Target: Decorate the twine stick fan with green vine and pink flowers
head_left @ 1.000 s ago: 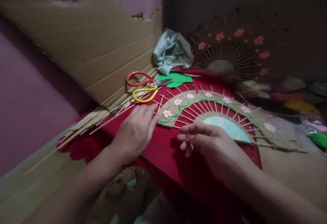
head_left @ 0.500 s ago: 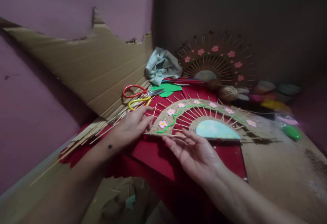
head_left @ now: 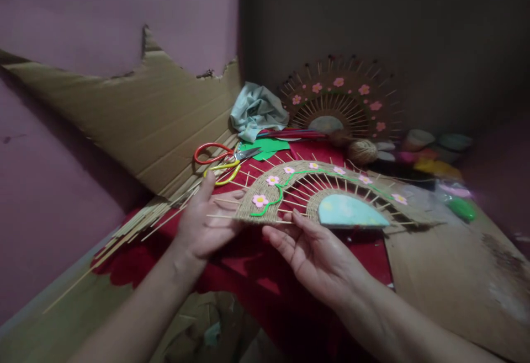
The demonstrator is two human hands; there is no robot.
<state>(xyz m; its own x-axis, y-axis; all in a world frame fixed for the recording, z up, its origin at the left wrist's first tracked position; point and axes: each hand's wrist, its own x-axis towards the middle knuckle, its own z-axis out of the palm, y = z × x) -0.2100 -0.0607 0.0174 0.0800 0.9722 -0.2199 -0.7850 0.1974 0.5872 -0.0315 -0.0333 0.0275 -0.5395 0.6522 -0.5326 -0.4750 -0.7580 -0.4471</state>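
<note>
A half-round fan of thin sticks woven with twine [head_left: 304, 170] carries pink flowers, a green vine line and a pale blue half-disc at its centre. At its lower edge, my right hand [head_left: 321, 252] pinches the bottom stick between thumb and fingers. My left hand [head_left: 202, 225] lies palm up under the fan's left end, thumb raised and fingers stretched out behind the stick ends. Its fingertips are partly hidden by the weave. Just beyond that thumb lie scissors [head_left: 238, 155] with one red and one yellow handle loop, blades apart.
Green sheet pieces [head_left: 271, 147] and a crumpled pale cloth [head_left: 257, 110] lie behind the scissors. A second flowered fan [head_left: 364, 106] leans at the back, near a twine ball [head_left: 362, 152]. Loose sticks [head_left: 128, 228] run along the cardboard [head_left: 124, 115] at left. Red cloth [head_left: 265, 266] lies beneath.
My left hand has turned palm up and slid under the fan's left end. The fan's left edge is raised a little off the red surface, and my right fingers have closed on its stick.
</note>
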